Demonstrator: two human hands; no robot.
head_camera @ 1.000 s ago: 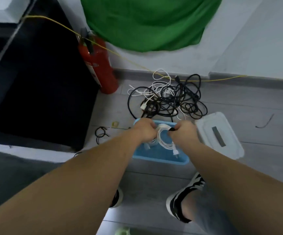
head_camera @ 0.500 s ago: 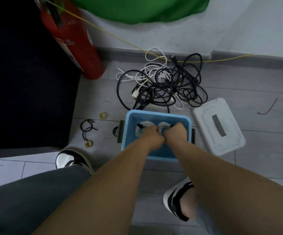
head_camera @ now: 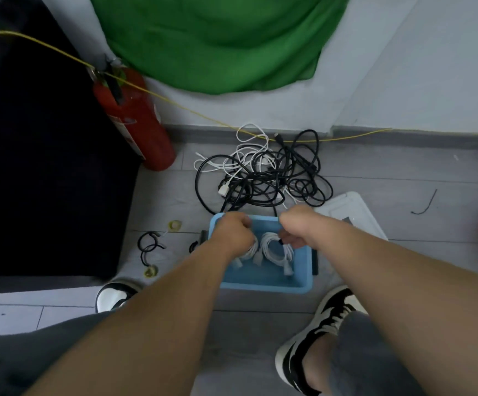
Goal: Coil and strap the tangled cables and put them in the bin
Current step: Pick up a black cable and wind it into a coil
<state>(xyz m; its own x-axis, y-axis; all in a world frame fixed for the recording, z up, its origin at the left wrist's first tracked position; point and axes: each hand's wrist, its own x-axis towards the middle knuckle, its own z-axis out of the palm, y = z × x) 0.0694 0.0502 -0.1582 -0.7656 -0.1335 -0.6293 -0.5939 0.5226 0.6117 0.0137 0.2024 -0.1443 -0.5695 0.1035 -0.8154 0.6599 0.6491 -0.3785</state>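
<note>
Coiled white cable (head_camera: 275, 251) is sitting in the blue bin (head_camera: 266, 287); I am seeing the right hand (head_camera: 299, 227) pinching it at its black strap (head_camera: 280, 240). The left hand (head_camera: 232, 235) is curling over a second coil (head_camera: 250, 251), but its grip is hidden and I cannot tell. Tangled cables (head_camera: 263, 178) are lying on the floor (head_camera: 375, 172) just beyond the bin.

This is an indoor workroom, most like a corner of a small photo or video studio. A wide green cloth (head_camera: 217, 38) hangs on a plain white wall (head_camera: 437, 67). A red fire extinguisher (head_camera: 139, 127) stands on the grey plank floor (head_camera: 389, 178). A thin yellow cord (head_camera: 192, 112) runs along the wall, and tangled black and white cables (head_camera: 263, 178) lie heaped near the grey skirting (head_camera: 432, 137).
</note>
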